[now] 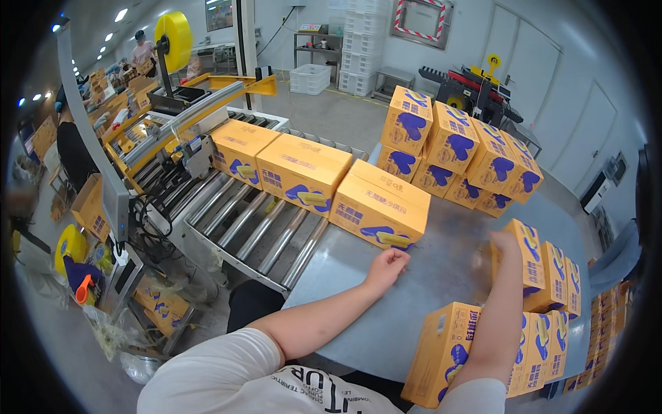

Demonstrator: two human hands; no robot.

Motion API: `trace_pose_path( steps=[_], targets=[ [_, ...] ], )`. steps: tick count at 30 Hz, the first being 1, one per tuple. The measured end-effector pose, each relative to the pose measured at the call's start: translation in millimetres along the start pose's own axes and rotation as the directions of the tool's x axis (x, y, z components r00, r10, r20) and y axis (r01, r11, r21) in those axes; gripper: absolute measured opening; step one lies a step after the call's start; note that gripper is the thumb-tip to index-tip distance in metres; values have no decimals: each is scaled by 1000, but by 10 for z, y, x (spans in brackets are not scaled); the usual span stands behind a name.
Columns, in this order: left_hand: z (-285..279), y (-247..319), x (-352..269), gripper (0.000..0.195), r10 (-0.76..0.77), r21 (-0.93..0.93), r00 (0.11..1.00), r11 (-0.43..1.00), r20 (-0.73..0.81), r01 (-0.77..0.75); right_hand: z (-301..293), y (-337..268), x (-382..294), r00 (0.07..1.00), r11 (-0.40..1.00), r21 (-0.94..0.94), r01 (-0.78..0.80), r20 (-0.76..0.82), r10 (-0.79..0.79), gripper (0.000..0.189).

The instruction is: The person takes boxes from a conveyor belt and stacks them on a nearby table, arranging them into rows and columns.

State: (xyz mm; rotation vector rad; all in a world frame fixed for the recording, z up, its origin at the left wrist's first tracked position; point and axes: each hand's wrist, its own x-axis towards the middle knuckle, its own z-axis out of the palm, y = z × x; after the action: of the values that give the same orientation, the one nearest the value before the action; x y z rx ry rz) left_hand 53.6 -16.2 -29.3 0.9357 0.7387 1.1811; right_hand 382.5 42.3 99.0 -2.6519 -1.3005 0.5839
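Observation:
Near the lower front edge of a yellow cardboard carton [380, 207], my left hand [389, 266] is held with curled fingers; whether it touches the carton is unclear. That carton sits at the end of the roller conveyor, mostly on the metal table [372, 305], behind two more cartons [305, 168] on the rollers. On the right, my right hand [504, 240] is blurred at the left side of a carton [528, 253] in the back row; its grip cannot be made out. A nearer row starts with a large carton [439, 352], partly behind my right forearm.
Stacked cartons [455, 134] stand on the table's far side. A carton sealer [176, 139] with a yellow tape roll [174, 42] spans the roller conveyor [253, 222] at left. Farther back are white crates [362, 46], another machine [473, 88] and a person [142, 52].

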Motion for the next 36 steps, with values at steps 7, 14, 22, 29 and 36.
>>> trace_pose_path(
  steps=[7,14,22,29,36],
  targets=[
    [-31,7,-9,13,33,-5,999,999,-35,-33,122,-415,-393,870,943,-6,333,-384,-310,53],
    [-33,50,-41,10,15,15,999,1000,-35,-15,397,-966,-808,530,548,-212,809,-140,-837,82],
    [-143,174,44,11,67,-10,990,998,-120,-69,238,-918,-954,739,773,-324,546,-248,-626,108],
    [-396,409,198,14,132,-153,865,960,-485,-232,455,-1366,-1097,660,729,-264,632,-310,-685,50],
    [-218,613,334,52,3,-253,805,948,-593,-191,1265,-1576,-341,551,504,251,827,-541,-635,54]
  ],
)
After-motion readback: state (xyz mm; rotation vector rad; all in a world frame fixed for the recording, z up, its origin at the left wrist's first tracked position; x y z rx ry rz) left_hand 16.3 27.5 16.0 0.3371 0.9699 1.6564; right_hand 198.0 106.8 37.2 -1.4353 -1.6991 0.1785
